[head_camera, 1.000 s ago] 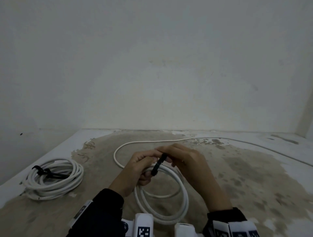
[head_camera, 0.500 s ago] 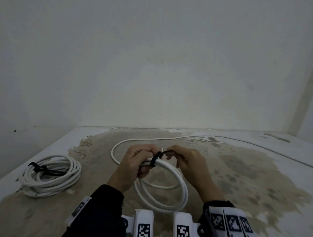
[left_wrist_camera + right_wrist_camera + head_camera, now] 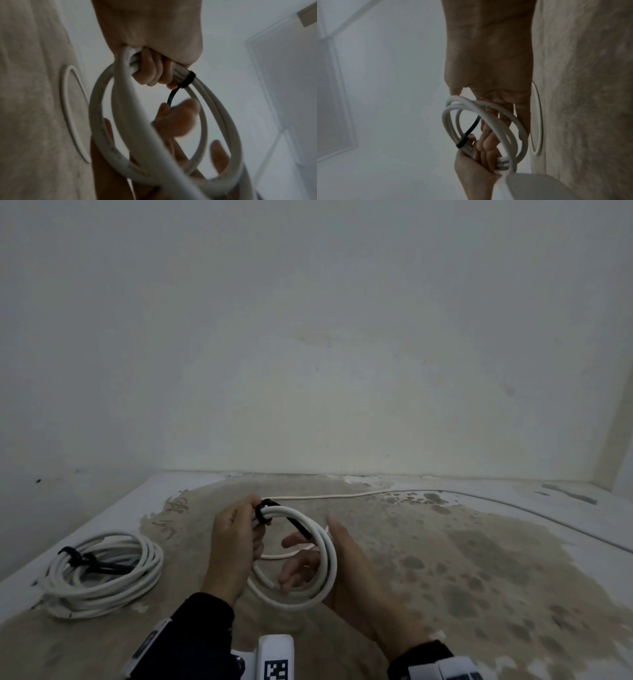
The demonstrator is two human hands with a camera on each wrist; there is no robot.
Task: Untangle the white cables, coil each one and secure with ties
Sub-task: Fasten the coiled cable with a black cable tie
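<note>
A coil of white cable [image 3: 329, 559] is held upright above the stained table [image 3: 462, 559]. My left hand [image 3: 236, 546] grips its top, fingers curled round the strands [image 3: 150, 70]. A black tie [image 3: 263, 511] is wrapped round the strands beside that grip, its tail [image 3: 173, 96] hanging loose inside the loop. My right hand [image 3: 346, 570] is open at the coil's right side, with its fingers [image 3: 489, 132] reaching behind the loops and holding nothing. A second white coil [image 3: 102, 573], bound by a black tie [image 3: 80, 559], lies at the left.
One loose white cable [image 3: 342, 495] runs across the table from behind my hands towards the right edge. A white wall [image 3: 308, 354] closes the back and left. The table's right half is bare stained surface.
Both hands were pinching the black tie at the coil's top. Now the right hand has let go and opened beside the coil, and the tie's tail hangs free.
</note>
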